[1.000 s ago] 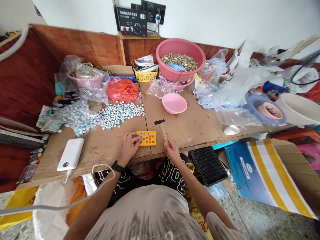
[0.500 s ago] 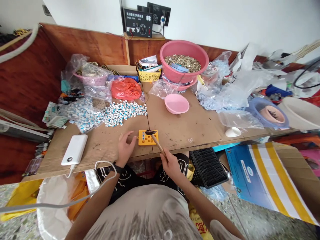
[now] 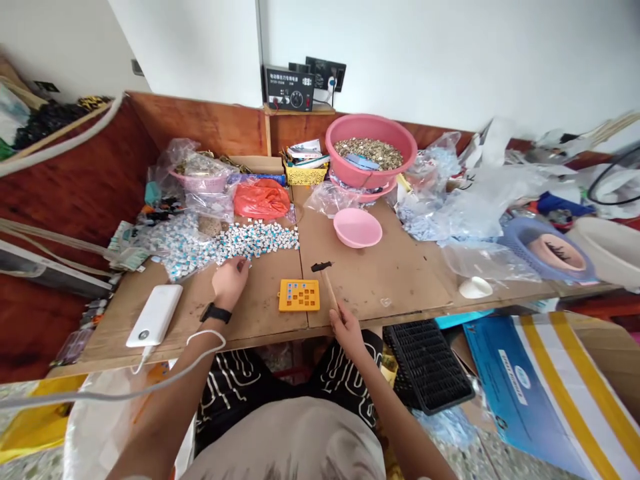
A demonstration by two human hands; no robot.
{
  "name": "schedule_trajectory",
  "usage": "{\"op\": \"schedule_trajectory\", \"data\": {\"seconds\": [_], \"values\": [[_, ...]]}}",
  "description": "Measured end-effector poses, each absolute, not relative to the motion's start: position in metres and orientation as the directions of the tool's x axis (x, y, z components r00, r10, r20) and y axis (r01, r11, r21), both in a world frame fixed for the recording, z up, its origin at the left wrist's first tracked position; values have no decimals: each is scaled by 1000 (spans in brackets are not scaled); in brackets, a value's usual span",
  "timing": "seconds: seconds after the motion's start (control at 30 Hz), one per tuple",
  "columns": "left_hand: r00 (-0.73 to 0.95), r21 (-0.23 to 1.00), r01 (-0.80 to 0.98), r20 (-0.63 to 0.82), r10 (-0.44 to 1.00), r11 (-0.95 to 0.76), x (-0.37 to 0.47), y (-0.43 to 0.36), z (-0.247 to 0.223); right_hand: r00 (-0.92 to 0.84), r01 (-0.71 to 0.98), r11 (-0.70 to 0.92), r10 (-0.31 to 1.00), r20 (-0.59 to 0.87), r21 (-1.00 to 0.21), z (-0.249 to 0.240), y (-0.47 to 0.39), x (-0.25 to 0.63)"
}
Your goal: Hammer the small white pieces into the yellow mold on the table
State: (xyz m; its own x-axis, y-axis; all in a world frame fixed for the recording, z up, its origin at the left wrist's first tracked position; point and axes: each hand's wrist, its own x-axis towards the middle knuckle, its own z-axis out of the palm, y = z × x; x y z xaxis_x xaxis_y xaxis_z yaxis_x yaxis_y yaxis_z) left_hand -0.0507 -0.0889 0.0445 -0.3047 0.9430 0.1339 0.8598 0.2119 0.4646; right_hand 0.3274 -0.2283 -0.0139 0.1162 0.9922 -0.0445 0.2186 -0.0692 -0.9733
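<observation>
My right hand point(image 3: 346, 328) grips the wooden handle of a small hammer point(image 3: 327, 283), whose dark head is raised just right of a yellow plastic tray point(image 3: 299, 305). The tray lies flat on the cardboard-covered table, with small blue-and-white pieces in some of its square pockets, mainly the top row and left side. My left hand point(image 3: 231, 283) is at the near edge of a heap of small white-and-blue pieces point(image 3: 260, 239), its fingers curled down together; whatever is between the fingertips is too small to make out.
A white power bank point(image 3: 155, 316) with a cable lies at the left front; the cable crosses my left forearm. Behind the tray stand a small pink bowl point(image 3: 357, 228) and a large pink basin point(image 3: 373, 175) of metal pieces. Plastic bags point(image 3: 460, 200) and a blue basket point(image 3: 515, 233) crowd the right.
My left hand has moved from beside the yellow tray, up and left, to the heap of pieces. The hammer has shifted right, off the tray. The view has tilted up slightly.
</observation>
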Motion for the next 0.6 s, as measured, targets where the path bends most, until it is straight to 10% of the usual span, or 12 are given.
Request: {"op": "schedule_trajectory", "data": {"seconds": [0.17, 0.6], "values": [[-162, 398, 913, 148, 976, 91, -58, -79, 32, 51, -79, -254, 965, -258, -964, -8, -223, 326], [507, 476, 704, 182, 842, -527, 39, -133, 47, 25, -61, -261, 964, -263, -963, 2, -220, 326]]}}
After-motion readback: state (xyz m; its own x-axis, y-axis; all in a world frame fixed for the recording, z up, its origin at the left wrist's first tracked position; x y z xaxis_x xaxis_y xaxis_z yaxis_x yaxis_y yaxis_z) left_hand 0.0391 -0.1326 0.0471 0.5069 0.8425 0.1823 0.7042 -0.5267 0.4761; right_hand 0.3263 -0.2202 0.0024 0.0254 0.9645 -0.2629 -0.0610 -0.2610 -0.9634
